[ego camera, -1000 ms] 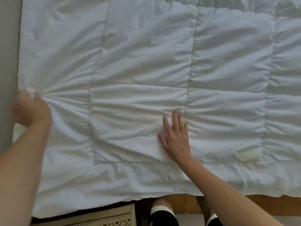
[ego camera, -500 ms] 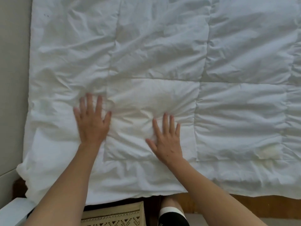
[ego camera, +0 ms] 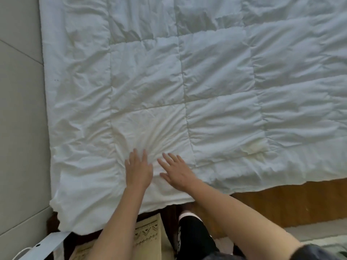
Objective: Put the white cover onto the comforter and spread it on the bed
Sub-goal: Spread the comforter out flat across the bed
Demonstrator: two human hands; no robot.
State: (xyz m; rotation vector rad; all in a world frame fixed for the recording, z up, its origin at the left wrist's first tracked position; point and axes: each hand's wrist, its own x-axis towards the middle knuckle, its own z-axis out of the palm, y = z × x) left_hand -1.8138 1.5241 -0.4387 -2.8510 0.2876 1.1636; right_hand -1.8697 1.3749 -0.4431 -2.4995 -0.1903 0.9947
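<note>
Comforter (ego camera: 206, 81) lay spread across the bed, long axis running left to right, near edge overhanging. Left hand (ego camera: 138, 170) and right hand (ego camera: 177, 172) both flat, fingers straight, holding nothing, side by side near the near-left corner. Most cloth lay far and right; right hand nearer it. No cover seen.

one comforter (ego camera: 206, 91), two hands

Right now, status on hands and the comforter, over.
Left hand and right hand flat, fingers straight, pressing white quilted comforter. Comforter spread on bed. Nothing in the way.
</note>
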